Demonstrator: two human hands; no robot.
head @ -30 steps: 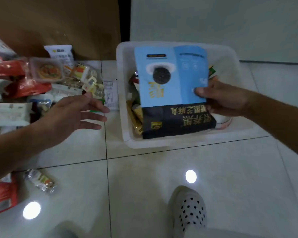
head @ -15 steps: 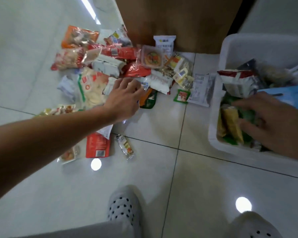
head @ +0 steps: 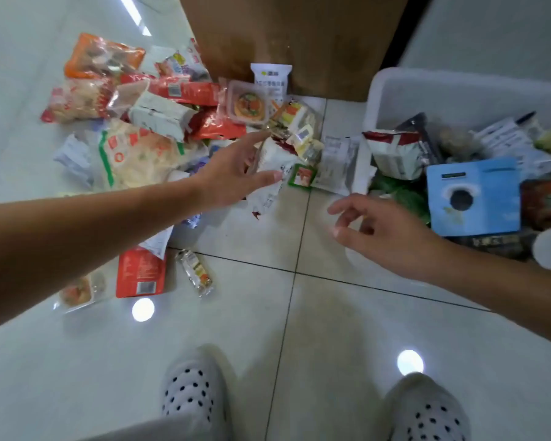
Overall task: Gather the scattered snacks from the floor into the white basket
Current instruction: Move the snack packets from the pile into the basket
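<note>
**A:** Where is there room to move?

**B:** The pale tiled floor (head: 331,329) lies bare in the near and middle ground, between the polka-dot slippers (head: 190,393) and the pile. A brown panel (head: 299,43) closes the far side.

**A:** And the white basket (head: 376,100)?

**B:** It's on the right, its left wall just beside the scattered snacks (head: 134,154). Inside, a blue packet (head: 477,198) lies on top of other bags.

**A:** The hands?

**B:** The left hand (head: 233,176) pinches a crumpled white packet (head: 274,160) at the pile's right edge. Its thumb is on the near face and its fingers stretch over the far one. The right hand (head: 392,230) hovers by the basket's near-left corner, fingers loosely curled and apart, holding nothing.
</note>
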